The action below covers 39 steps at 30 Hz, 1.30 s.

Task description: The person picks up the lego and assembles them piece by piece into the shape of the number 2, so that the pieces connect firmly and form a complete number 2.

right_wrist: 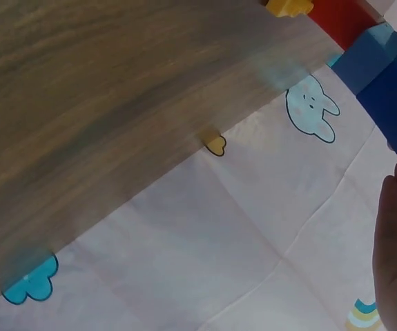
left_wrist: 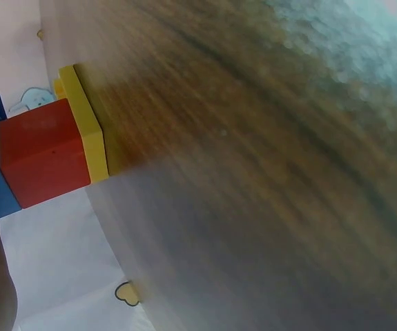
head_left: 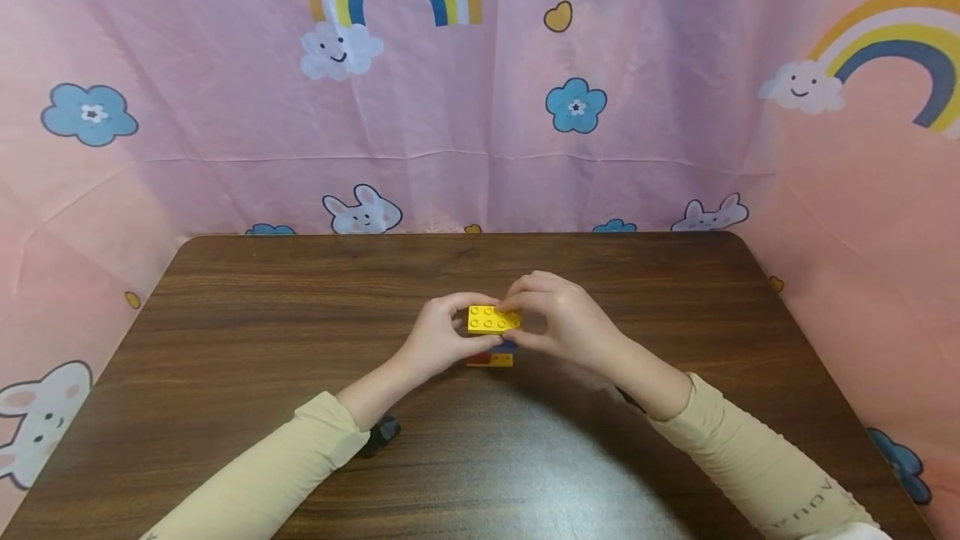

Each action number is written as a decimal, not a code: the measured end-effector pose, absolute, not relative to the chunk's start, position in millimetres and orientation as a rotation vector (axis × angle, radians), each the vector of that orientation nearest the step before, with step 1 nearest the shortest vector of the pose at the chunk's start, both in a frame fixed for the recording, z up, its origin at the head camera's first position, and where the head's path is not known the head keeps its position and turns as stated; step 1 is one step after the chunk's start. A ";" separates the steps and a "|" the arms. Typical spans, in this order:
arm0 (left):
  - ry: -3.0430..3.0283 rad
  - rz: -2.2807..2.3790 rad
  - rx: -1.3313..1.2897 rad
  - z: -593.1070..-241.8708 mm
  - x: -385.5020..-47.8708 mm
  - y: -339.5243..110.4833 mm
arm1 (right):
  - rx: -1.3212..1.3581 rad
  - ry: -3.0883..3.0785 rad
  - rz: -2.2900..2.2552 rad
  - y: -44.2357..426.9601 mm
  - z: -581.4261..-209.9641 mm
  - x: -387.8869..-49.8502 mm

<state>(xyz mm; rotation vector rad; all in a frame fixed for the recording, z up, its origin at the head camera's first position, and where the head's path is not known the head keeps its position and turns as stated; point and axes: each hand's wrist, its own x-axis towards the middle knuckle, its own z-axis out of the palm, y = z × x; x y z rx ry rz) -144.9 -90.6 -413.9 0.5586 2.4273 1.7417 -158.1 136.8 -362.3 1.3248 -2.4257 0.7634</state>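
Note:
A small tower of toy building bricks stands on the wooden table between the two hands. At its top is a yellow brick [head_left: 493,319] with studs facing up. Below come blue bricks [right_wrist: 391,103], a red brick [left_wrist: 44,155] and a flat yellow brick [left_wrist: 86,127] at the table. From the left side, my left hand [head_left: 442,336] pinches around the top yellow brick with thumb in front and fingers behind. My right hand [head_left: 566,315] pinches the same brick's right end. Fingers partly hide the lower bricks in the head view.
The brown wooden table [head_left: 300,298] has rounded far corners. Behind and beside it hangs a pink cloth [head_left: 442,115] printed with rainbows, rabbits and flowers. A black object [head_left: 381,436] shows by the left wrist, partly under the sleeve.

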 end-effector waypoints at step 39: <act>2.415 1.579 0.503 -427.9 -142.7 -111.3 | 1.095 -2.698 1.095 145.4 -382.8 -157.0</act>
